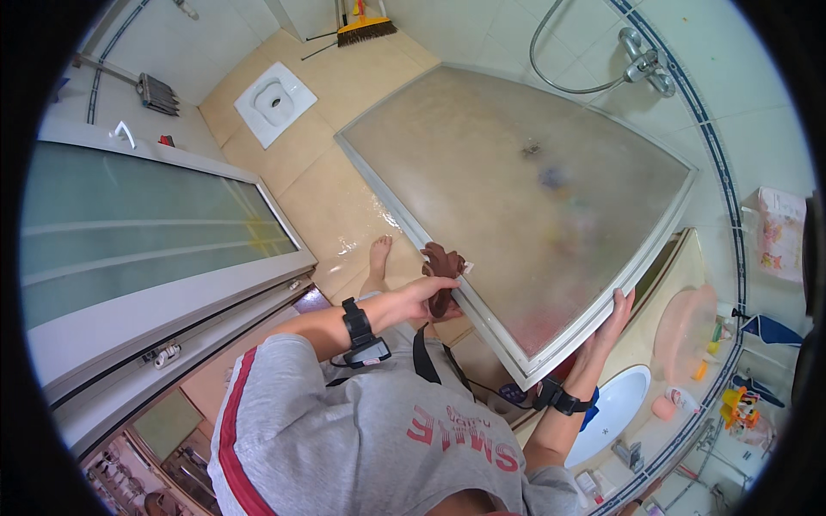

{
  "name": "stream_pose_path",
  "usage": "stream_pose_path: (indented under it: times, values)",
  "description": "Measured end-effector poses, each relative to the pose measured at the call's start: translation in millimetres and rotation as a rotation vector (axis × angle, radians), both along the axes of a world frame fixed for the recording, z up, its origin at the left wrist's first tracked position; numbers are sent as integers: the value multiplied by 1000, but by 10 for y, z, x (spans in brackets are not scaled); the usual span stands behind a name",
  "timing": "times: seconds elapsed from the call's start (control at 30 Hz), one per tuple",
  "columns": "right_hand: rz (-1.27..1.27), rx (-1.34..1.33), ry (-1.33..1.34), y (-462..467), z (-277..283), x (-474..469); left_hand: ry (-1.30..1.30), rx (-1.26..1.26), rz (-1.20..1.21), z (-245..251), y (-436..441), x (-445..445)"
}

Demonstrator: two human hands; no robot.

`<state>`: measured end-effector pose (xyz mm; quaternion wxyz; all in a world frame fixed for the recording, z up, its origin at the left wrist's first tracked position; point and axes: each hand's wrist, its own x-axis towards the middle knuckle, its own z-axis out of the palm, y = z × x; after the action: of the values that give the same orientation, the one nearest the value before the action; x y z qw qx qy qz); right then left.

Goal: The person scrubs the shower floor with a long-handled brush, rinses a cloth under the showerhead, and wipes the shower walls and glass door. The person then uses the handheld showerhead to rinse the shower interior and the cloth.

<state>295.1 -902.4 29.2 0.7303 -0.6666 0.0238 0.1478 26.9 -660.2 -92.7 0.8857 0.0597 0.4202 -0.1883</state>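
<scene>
A large frosted panel (477, 168) in a pale metal frame leans in front of me, its near corner close to my body. My left hand (433, 298) grips the frame's left edge, thumb on top, with a bunched brown cloth (442, 264) between the hand and the frame. On the right edge, my right hand (610, 322) holds the frame, fingertips showing on its face. Blurred coloured shapes show through the panel; what they are cannot be told.
A framed door (161, 219) stands at the left. Beyond it are a squat toilet (275, 103) and a broom (366, 29). The floor (316, 187) has wet patches. A shower mixer (645, 64) is on the far wall. At right, a counter holds a washbasin (613, 413) and a pink basin (684, 335).
</scene>
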Motion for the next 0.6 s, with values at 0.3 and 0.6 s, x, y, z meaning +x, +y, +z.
stream_pose_path:
  times: [0.3,0.6]
  values:
    - [343,545,131,824,1020,-222,-112,354,194,1133,670,-650]
    - [941,583,-113,2768,2061,-930,-556,420,826,1842,2281,-1482]
